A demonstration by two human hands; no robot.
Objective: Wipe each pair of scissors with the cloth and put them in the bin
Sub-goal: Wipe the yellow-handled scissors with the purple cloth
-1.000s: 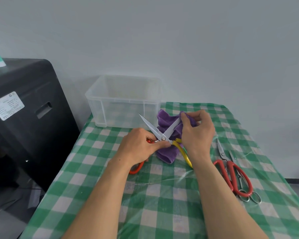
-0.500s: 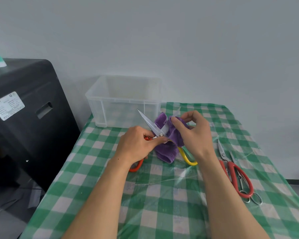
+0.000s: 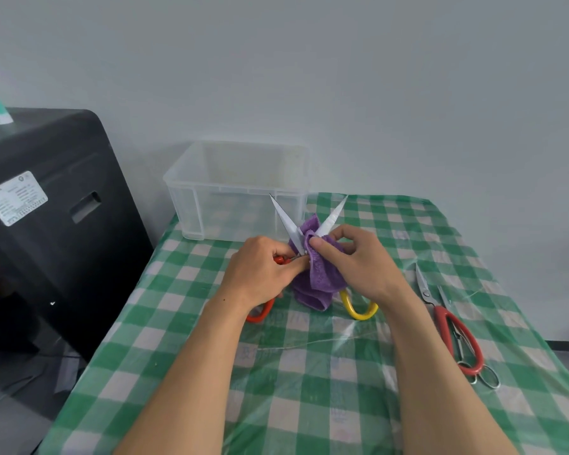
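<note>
We count three pairs of scissors, one purple cloth (image 3: 319,280) and one clear bin (image 3: 211,198). The open pair (image 3: 286,221), one handle orange and one yellow, points blades-up over the middle of the bench (image 3: 309,389). Our left hand (image 3: 260,274) has its fingers curled round the orange handle by the pivot. Our right hand (image 3: 358,264) pinches the cloth against the right blade. A red-handled pair (image 3: 457,330) and a small steel pair (image 3: 486,379) lie together near the right edge. The bin sits at the far left corner; through its cloudy walls we cannot tell what it holds.
</note>
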